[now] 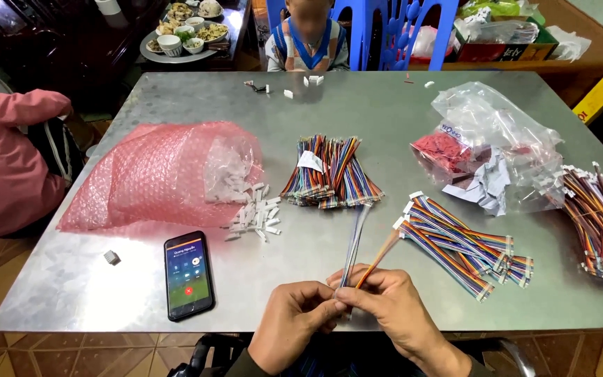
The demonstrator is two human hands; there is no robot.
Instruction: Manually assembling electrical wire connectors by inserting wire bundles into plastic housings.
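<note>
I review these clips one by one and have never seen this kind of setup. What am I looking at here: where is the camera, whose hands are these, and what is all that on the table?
There is one picture, taken by a camera worn on a person's head, looking down. The two bare hands at the bottom are that person's own: the left hand and the right hand meet, and together they pinch the near ends of two thin multicoloured ribbon cables whose far ends carry small white connectors.

On the metal table lie a bundle of cables, a loose pile of finished-looking cables, another bundle at the right edge, a pink bubble-wrap bag spilling white connector housings, a clear plastic bag and a smartphone with its screen lit. Other people sit at the far side and the left.
</note>
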